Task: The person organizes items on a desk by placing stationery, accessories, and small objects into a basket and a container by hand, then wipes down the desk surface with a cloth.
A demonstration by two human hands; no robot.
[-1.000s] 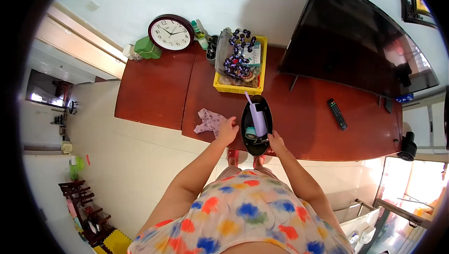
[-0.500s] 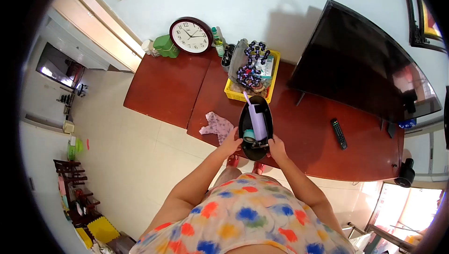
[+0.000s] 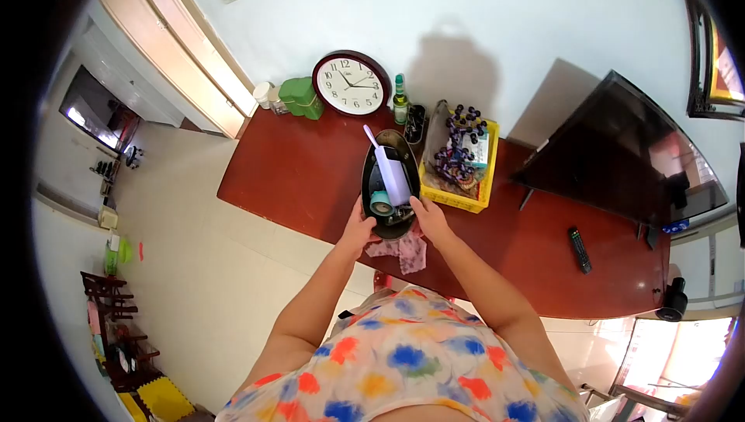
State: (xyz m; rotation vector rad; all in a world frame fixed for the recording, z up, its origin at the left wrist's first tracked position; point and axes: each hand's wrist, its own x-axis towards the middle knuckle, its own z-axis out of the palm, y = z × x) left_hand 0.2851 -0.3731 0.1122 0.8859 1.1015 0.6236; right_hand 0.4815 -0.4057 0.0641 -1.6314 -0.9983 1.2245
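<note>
A dark oval tray [image 3: 397, 142] is held between my two hands, over the front part of the table. My left hand [image 3: 358, 229] grips its near left side, and my right hand [image 3: 430, 220] grips its near right side. Inside lie a light purple object with a thin handle [image 3: 393, 178], whose kind I cannot make out, and a teal round roll [image 3: 380, 204] that looks like tape. Small dark items at the tray's near end are hard to tell apart. Just below the tray, a pink patterned cloth [image 3: 410, 256] lies at the table's front edge.
The red-brown table [image 3: 272, 159] carries a yellow basket [image 3: 458, 203] of beads, right of the tray. Behind stand a wall clock [image 3: 351, 84], green box [image 3: 301, 98], green bottle [image 3: 400, 104] and black cup [image 3: 416, 121]. A television [image 3: 621, 158] and remote [image 3: 580, 250] are at right.
Both hands have carried the tray leftward and away from me, from in front of the yellow basket to its left side. The camera view has shifted too.
</note>
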